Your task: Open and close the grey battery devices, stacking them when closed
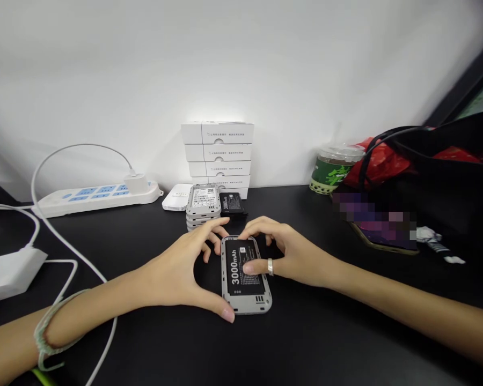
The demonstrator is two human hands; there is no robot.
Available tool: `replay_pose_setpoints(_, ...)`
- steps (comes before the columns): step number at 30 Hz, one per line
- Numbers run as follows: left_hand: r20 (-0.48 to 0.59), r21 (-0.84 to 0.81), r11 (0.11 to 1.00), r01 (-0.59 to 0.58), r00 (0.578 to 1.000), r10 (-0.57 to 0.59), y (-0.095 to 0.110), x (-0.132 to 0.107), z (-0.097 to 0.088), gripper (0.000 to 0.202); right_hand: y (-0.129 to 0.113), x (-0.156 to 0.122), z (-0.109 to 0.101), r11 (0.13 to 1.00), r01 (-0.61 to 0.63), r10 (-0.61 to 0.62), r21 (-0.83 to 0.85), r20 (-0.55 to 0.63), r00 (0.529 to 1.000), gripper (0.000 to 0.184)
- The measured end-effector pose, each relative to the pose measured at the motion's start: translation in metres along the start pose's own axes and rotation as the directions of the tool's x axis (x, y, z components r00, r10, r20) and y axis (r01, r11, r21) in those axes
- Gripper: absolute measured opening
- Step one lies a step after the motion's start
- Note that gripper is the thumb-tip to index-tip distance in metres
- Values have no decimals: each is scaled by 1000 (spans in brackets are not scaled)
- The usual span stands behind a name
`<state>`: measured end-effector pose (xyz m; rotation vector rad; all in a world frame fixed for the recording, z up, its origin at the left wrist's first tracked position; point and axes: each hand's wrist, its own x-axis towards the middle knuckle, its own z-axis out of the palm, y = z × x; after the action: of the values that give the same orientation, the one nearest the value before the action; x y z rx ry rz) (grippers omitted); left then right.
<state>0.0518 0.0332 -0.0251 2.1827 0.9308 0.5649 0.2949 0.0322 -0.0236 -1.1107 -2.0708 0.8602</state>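
Note:
A grey device body (247, 305) with rounded corners lies on the black table, its open back facing up. A flat black battery (241, 287) marked 3000mAh sits in its recess. My left hand (177, 273) curves around the device's left side, thumb at the lower left corner and fingertips by the top left edge. With its thumb on the battery's face and index fingertip at the top edge, my right hand (285, 252) grips the battery in the device. Behind stand a stack of similar grey device bodies (203, 206) and a pile of black batteries (232, 203).
White covers (177, 197) lie stacked beside a tower of white boxes (219, 153) against the wall. On the left are a white power strip (100, 195), a white adapter (14, 273) and loose cables. A drink cup (330, 171), phone (386, 236) and black bag (459, 182) occupy the right.

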Motion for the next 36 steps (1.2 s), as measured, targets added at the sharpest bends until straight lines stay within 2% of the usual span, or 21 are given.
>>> replay_pose_setpoints(3,-4,22,1000,1,1000,-1,-3,0,1,119,-2,-9,0,997,64,-62,-45,48,997,39)
replay_pose_setpoints(7,-4,22,1000,10,1000,-10,-4,-1,1,120,-11,-23,1,979,107,-82,-173,145,986,82)
replay_pose_setpoints(9,0,19,999,32,999,-32,-4,-1,2,120,-15,-26,2,959,126,-74,-254,207,976,97)
replay_pose_setpoints(11,5,13,999,37,999,-37,-4,-2,2,121,-17,-25,3,941,146,-75,-306,233,970,97)
replay_pose_setpoints(16,0,-9,1000,29,1000,-29,-5,-1,3,120,-15,-20,7,916,206,-139,-344,210,968,94)
replay_pose_setpoints(20,20,20,1000,24,999,-24,-6,0,1,117,-9,-22,5,942,218,-180,-254,165,970,91)
replay_pose_setpoints(23,38,60,998,25,999,-28,-5,-1,-2,113,-1,-21,-12,968,208,-193,-138,116,974,84)
replay_pose_setpoints(26,57,99,995,27,998,-33,0,-5,-5,96,16,-14,-38,973,228,-223,-34,123,967,71)
replay_pose_setpoints(29,86,159,987,-6,996,-8,10,-7,-11,55,40,1,-58,982,172,-166,-72,91,982,69)
replay_pose_setpoints(31,85,205,975,-79,994,63,16,-4,-21,28,54,15,-64,984,105,-99,-144,49,994,73)
replay_pose_setpoints(33,24,255,954,-160,987,159,21,3,-36,15,64,29,-65,979,67,-61,-192,33,998,77)
replay_pose_setpoints(35,-107,332,926,-179,968,225,21,14,-54,16,68,40,-65,976,51,-45,-211,34,998,81)
replay_pose_setpoints(36,-164,377,914,-150,960,226,19,19,-63,21,69,44,-65,976,43,-36,-214,36,999,83)
